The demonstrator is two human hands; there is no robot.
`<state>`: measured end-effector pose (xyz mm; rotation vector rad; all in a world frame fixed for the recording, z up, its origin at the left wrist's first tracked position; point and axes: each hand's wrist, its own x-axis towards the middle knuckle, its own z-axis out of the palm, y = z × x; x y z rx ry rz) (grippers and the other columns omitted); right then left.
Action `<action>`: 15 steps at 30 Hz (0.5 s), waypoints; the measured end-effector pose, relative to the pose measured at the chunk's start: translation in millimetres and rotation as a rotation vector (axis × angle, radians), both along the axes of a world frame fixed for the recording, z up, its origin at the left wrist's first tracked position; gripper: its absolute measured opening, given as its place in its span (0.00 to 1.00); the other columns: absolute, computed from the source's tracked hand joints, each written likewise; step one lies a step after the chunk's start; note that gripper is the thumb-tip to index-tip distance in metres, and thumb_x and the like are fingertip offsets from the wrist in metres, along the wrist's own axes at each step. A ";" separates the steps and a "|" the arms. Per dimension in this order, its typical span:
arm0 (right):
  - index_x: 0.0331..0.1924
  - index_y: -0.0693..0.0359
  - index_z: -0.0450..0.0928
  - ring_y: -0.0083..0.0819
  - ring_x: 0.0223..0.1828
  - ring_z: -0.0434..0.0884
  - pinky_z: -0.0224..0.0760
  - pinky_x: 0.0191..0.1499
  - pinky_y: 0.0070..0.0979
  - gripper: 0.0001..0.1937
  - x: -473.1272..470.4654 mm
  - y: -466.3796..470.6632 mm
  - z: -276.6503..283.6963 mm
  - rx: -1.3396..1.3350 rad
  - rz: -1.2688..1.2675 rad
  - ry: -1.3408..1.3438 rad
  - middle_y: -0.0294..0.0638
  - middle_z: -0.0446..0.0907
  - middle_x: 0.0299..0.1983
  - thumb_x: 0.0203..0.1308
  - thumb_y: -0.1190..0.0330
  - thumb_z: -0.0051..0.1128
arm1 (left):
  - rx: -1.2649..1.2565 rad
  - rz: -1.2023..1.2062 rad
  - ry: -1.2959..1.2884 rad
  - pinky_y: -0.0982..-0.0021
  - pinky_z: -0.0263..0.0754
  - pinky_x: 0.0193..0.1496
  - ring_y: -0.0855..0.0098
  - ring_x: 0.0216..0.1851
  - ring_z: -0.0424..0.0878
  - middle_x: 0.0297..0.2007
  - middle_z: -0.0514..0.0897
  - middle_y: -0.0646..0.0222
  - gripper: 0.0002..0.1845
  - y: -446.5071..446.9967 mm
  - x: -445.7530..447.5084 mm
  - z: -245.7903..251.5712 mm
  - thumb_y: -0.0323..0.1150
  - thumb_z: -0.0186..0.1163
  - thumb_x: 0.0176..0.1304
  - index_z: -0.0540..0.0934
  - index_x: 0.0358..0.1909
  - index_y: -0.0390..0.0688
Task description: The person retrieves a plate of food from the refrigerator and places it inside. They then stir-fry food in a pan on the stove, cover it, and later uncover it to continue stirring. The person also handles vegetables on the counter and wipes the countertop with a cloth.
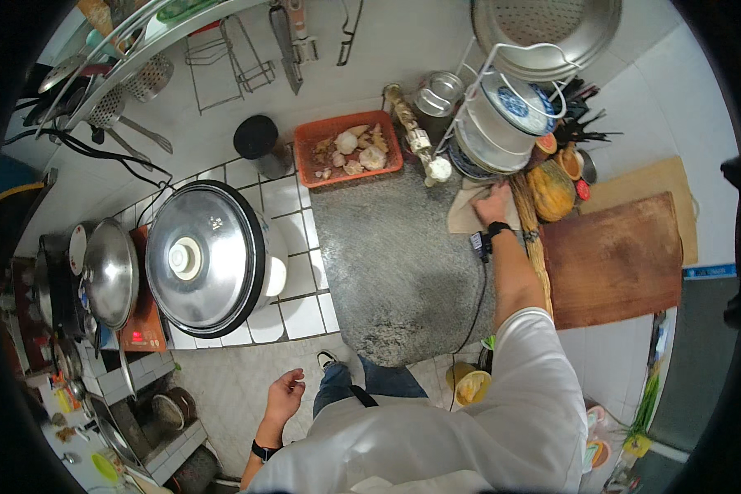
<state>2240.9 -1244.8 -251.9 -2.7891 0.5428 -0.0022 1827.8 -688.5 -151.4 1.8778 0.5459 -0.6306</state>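
My right hand (494,204) reaches forward over the stone counter slab (389,247) and grips a beige cloth (469,210) that lies flat at its far right. Its fingertips are partly hidden beside the stacked dishes. A black device with a cable (480,246) is attached near the right wrist. Just beyond the cloth, a white wire rack (463,117) holds blue-and-white plates (515,105). A straw broom (534,259) lies right along the cloth. My left hand (286,395) hangs low over the floor, fingers loosely curled and apart, holding nothing.
A large lidded cooker (204,259) stands on white tiles at left. An orange basket (349,179) of garlic and ginger sits at the back. On the right are a pumpkin (551,191) and a wooden board (614,262). A yellow bin (469,386) stands below the counter.
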 end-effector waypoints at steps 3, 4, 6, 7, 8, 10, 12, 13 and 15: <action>0.69 0.76 0.58 0.62 0.76 0.45 0.37 0.78 0.45 0.45 -0.2 2.8 2.3 0.014 0.053 -0.008 0.67 0.48 0.74 0.50 0.57 0.65 | 0.029 0.018 -0.003 0.73 0.79 0.43 0.75 0.39 0.83 0.44 0.87 0.64 0.18 -4.3 0.6 2.1 0.25 0.60 0.63 0.80 0.55 0.37; 0.68 0.77 0.59 0.62 0.76 0.46 0.37 0.78 0.47 0.42 -7.6 14.8 -3.3 -0.015 0.060 0.003 0.67 0.49 0.74 0.54 0.58 0.62 | 0.040 0.041 0.034 0.73 0.79 0.44 0.74 0.39 0.84 0.44 0.87 0.63 0.18 -6.3 0.5 2.6 0.25 0.61 0.63 0.80 0.55 0.37; 0.67 0.78 0.60 0.64 0.75 0.47 0.38 0.77 0.50 0.36 -24.9 41.5 -15.4 -0.039 0.102 -0.008 0.67 0.51 0.73 0.61 0.61 0.54 | 0.055 0.010 0.013 0.72 0.80 0.44 0.73 0.38 0.84 0.43 0.87 0.62 0.18 -11.7 1.2 3.7 0.25 0.60 0.62 0.80 0.55 0.37; 0.67 0.79 0.59 0.64 0.75 0.48 0.39 0.76 0.51 0.33 -36.1 65.0 -25.9 -0.036 0.132 -0.003 0.68 0.52 0.73 0.64 0.64 0.50 | 0.069 0.003 0.028 0.72 0.80 0.44 0.73 0.38 0.85 0.43 0.87 0.62 0.18 -14.8 2.3 4.8 0.25 0.60 0.62 0.80 0.55 0.37; 0.67 0.79 0.60 0.65 0.74 0.50 0.40 0.76 0.51 0.32 -38.9 82.2 -31.0 -0.048 0.199 -0.068 0.67 0.54 0.72 0.62 0.66 0.51 | 0.062 -0.022 0.022 0.72 0.80 0.43 0.73 0.37 0.85 0.43 0.87 0.62 0.18 -18.4 3.6 6.6 0.25 0.60 0.62 0.80 0.55 0.37; 0.66 0.78 0.61 0.64 0.74 0.51 0.41 0.76 0.51 0.31 -26.3 108.7 -30.3 0.083 0.303 -0.110 0.67 0.56 0.71 0.61 0.68 0.51 | 0.053 -0.064 0.007 0.71 0.80 0.42 0.72 0.36 0.85 0.42 0.87 0.61 0.18 -25.2 8.6 10.8 0.26 0.60 0.63 0.80 0.55 0.38; 0.64 0.75 0.65 0.60 0.74 0.55 0.45 0.75 0.48 0.29 -21.3 145.3 -25.6 -0.019 0.463 -0.044 0.65 0.61 0.69 0.58 0.72 0.51 | 0.072 -0.086 -0.001 0.72 0.79 0.41 0.74 0.34 0.83 0.42 0.87 0.63 0.18 -30.9 14.6 15.3 0.27 0.60 0.63 0.80 0.55 0.38; 0.63 0.74 0.67 0.60 0.73 0.56 0.47 0.74 0.48 0.28 -31.6 181.8 -29.3 0.013 0.534 -0.176 0.63 0.62 0.69 0.58 0.73 0.51 | 0.079 -0.099 0.004 0.73 0.78 0.40 0.75 0.34 0.82 0.42 0.87 0.64 0.17 -33.3 17.7 16.7 0.27 0.60 0.64 0.80 0.55 0.38; 0.62 0.71 0.68 0.59 0.72 0.58 0.51 0.73 0.48 0.26 -54.9 244.4 -29.3 0.417 0.709 -0.320 0.59 0.65 0.68 0.58 0.74 0.52 | 0.085 -0.106 -0.009 0.72 0.79 0.42 0.73 0.35 0.84 0.44 0.87 0.63 0.18 -36.2 19.1 19.8 0.28 0.60 0.64 0.79 0.56 0.38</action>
